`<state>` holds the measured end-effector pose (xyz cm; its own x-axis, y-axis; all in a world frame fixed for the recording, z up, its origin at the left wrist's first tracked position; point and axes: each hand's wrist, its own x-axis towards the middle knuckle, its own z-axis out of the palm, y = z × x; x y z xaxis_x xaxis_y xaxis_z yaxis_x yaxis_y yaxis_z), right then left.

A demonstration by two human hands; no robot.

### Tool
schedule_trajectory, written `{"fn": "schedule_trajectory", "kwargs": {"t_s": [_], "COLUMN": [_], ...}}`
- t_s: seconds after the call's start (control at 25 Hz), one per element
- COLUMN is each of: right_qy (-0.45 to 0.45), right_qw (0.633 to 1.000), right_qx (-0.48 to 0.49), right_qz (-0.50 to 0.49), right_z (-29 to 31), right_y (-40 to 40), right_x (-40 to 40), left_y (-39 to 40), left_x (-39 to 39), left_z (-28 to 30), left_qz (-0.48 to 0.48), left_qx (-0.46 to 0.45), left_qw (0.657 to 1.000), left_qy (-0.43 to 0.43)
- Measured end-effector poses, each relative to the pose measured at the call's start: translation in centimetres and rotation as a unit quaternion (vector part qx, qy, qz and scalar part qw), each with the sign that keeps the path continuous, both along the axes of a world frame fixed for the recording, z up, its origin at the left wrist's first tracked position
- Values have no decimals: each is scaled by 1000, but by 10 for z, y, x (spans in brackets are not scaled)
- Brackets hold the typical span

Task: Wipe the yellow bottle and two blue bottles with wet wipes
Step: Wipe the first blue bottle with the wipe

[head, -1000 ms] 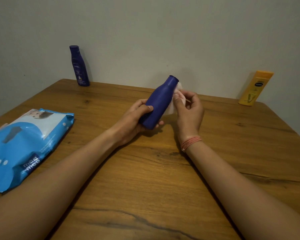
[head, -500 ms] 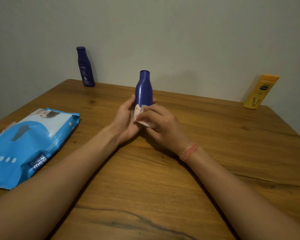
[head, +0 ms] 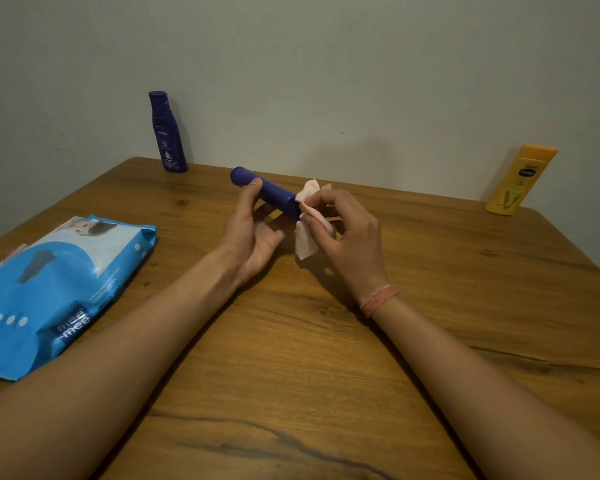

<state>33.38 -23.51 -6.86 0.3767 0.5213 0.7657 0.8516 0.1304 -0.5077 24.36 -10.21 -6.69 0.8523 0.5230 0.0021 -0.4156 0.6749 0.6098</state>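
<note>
Head view: above the surface, the left hand grips a blue bottle near its cap while the right hand pinches a wet wipe round its base. Rigid, probably slick when damp; hold mid-body. Beyond stand another blue bottle and the yellow bottle.

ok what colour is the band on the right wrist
Pinkish-orange band, seen in the head view.
</note>
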Motion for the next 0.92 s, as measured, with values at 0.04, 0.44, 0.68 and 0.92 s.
{"fn": "schedule_trajectory", "kwargs": {"t_s": [0.04, 0.44, 0.68, 0.92], "right_qy": [-23, 35, 30, 99], "right_qw": [1000, 999, 999, 994], "right_qx": [3, 3, 19, 0], "right_qz": [14, -27, -8, -46], "right_z": [0, 2, 2, 4], "right_y": [1, -2, -1, -4], "right_x": [-3, 4, -3, 3], "left_y": [1, -3, -2, -4], "left_x": [0, -6, -8, -8], "left_z": [-1, 5, 8, 5], "left_qz": [3, 20, 26, 33], "left_qx": [-1, -35, -39, -27], "left_qw": [1000, 999, 999, 999], "left_qy": [1, 2, -24, -29]}}
